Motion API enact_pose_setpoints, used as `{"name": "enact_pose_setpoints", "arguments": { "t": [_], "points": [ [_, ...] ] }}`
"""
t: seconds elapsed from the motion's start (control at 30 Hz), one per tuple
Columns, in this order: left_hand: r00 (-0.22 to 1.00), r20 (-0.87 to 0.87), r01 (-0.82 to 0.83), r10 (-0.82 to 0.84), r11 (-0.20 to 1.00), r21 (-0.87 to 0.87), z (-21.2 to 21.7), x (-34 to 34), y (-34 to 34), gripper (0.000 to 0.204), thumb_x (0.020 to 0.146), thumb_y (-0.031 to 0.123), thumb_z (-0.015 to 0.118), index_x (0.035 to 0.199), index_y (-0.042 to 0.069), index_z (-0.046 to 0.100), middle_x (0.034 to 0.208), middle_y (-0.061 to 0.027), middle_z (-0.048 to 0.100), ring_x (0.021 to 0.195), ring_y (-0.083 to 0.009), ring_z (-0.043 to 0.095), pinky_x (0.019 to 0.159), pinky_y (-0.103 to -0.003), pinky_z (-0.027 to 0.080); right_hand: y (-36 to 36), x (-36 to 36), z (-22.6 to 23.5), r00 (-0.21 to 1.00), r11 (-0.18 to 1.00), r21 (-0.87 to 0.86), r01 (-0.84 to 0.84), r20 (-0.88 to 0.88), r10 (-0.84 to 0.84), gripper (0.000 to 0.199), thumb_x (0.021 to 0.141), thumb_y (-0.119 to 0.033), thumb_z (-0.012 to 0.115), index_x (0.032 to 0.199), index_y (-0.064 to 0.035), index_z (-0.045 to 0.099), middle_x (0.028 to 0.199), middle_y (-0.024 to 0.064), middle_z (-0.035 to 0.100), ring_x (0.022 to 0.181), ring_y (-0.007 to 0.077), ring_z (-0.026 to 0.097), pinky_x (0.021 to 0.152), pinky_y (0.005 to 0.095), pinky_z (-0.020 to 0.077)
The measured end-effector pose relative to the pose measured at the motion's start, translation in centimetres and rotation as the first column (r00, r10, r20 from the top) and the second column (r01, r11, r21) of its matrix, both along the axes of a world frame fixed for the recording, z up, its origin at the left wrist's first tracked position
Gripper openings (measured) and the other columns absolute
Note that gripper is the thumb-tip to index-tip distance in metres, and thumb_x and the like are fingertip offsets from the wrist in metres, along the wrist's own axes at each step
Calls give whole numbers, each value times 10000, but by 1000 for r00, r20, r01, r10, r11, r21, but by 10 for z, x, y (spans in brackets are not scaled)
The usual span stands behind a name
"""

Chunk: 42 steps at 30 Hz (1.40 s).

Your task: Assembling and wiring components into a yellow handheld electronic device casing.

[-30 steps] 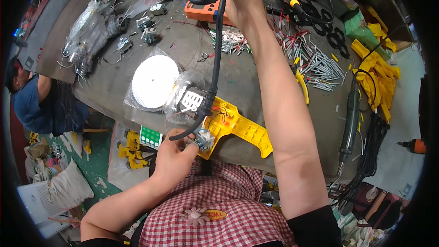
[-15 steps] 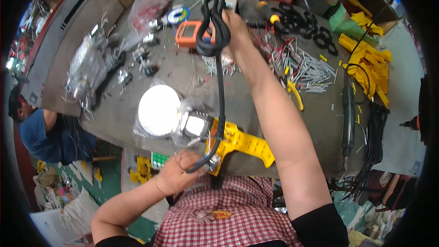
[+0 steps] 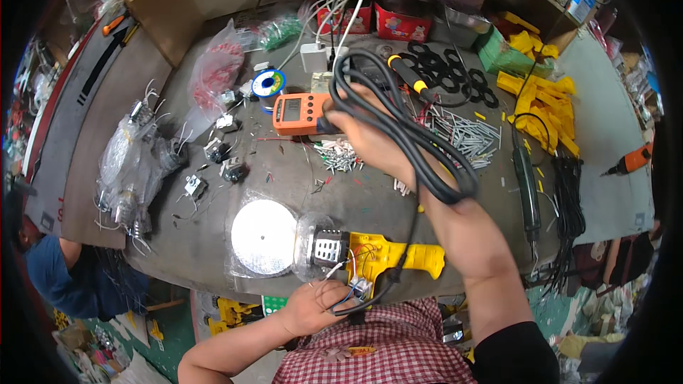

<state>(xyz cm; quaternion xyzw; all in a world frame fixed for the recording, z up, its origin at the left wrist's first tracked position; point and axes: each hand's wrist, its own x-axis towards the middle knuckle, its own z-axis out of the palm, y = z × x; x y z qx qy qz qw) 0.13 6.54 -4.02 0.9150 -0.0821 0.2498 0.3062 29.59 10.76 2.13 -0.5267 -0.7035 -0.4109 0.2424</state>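
Note:
My left hand (image 3: 313, 308) is closed at the near edge of a yellow pistol-shaped housing (image 3: 425, 260), pinching the end of a black power cord where thin wires run to a small white part (image 3: 361, 286). The housing lies open, with coloured wires inside. A dark block with a white grid (image 3: 329, 248) and a round shiny disc (image 3: 263, 237) in clear plastic adjoin it on the left. My right hand (image 3: 359, 128) is closed, its fingers beside the right end of an orange multimeter (image 3: 297, 114). The coiled black power cord (image 3: 441, 171) loops over that hand and forearm, partly blurred.
Metal tubes (image 3: 466, 142), black rings (image 3: 430, 67) and yellow shells (image 3: 544, 107) lie right. A dark soldering-iron-like tool (image 3: 525, 188) rests near the right edge. Bagged parts (image 3: 131, 163) and a wire spool (image 3: 269, 83) are left; another person (image 3: 78, 281) sits there.
The cord's loops have swung right, from in front of my right hand to over its forearm. That hand is now lower, beside the multimeter. The whole view has shifted; my left hand stays at the housing.

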Motion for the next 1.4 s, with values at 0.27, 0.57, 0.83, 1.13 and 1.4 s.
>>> {"name": "enact_pose_setpoints", "arguments": {
  "t": [0.27,0.57,0.83,1.13,1.4],
  "points": [
    [971,-60,237,-232,894,381,29,31,28,307,681,173,597,986,141,611,960,-27,583,885,-166,591,686,-281,499,-290,62,50,480,380,-680,626,-47,-876,107,794,-75,614,883,-16,624,853,170,598,756,346,620,627,418,498],
    [763,-357,634,-539,515,576,73,77,29,228,647,178,587,864,108,602,868,-21,568,800,-157,567,610,-248,491,-337,25,12,227,246,-612,751,-111,-968,146,819,-136,520,875,-45,620,871,146,608,853,310,602,712,416,506],
    [650,-739,669,-173,591,450,114,76,-21,430,814,183,624,1225,89,537,1246,-172,527,1132,-369,507,949,-465,420,-257,-55,-103,631,901,-336,274,-644,-432,285,702,-334,681,905,-139,644,1073,81,544,1097,286,447,928,442,361],
    [798,-559,312,226,638,704,90,194,-19,704,846,535,571,1353,68,425,1310,-220,496,1145,-394,509,960,-457,419,-215,-22,-152,732,885,-133,446,-514,-447,343,659,-438,673,805,-133,619,880,29,581,963,259,497,825,428,395],
    [746,-662,417,74,722,551,92,181,-21,544,862,327,644,1279,19,478,1147,-187,605,1044,-309,585,880,-384,458,-215,-6,-162,754,926,-108,362,-550,-360,342,858,-450,561,981,-134,599,955,108,580,938,323,521,778,473,440]
  ]
}}
